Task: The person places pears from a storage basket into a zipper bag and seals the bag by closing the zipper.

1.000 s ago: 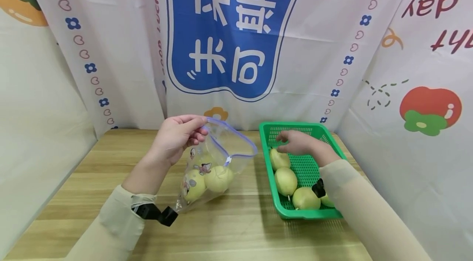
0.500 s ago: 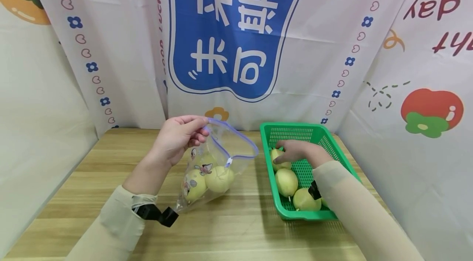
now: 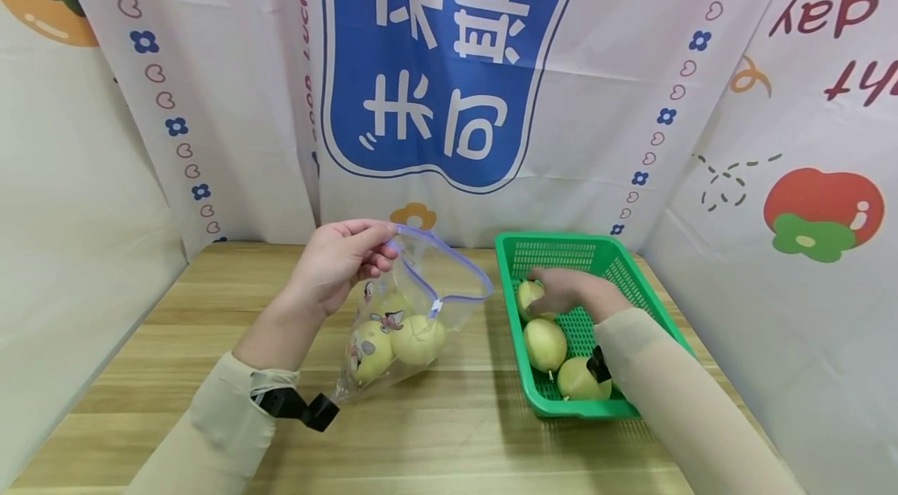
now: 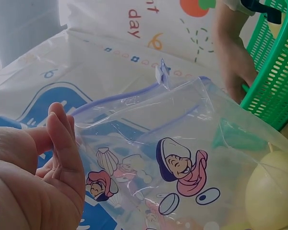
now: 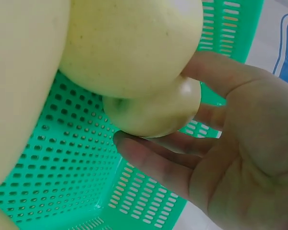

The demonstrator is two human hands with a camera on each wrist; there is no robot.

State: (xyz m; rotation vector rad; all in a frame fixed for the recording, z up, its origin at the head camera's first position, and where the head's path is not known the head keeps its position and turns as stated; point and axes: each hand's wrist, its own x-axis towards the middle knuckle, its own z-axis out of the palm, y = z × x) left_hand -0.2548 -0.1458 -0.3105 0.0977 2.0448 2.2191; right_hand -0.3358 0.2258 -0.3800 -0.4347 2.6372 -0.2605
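My left hand [image 3: 335, 265] pinches the purple zip rim of a clear plastic zip bag [image 4: 182, 165] between thumb and fingers. The bag's mouth gapes, and several yellow-green pears [image 3: 418, 339] lie in its lower part on the table. At the right, my right hand [image 3: 568, 292] reaches into a green basket [image 3: 525, 380]. Its thumb and fingers curl round the rearmost pear [image 5: 156, 112], which sits by the basket's left wall. Another pear [image 3: 545, 344] lies just in front of the gripped one and partly covers it in the right wrist view.
Another pear [image 3: 582, 380] rests near the basket's front wall, partly behind the right wrist camera. The wooden table [image 3: 435, 448] meets a printed white cloth backdrop [image 3: 603, 129] at the rear, with cloth at both sides.
My right hand has come down over the rearmost pear and closed its fingers round it; that pear has shifted slightly. My left hand and the bag have stayed nearly still.
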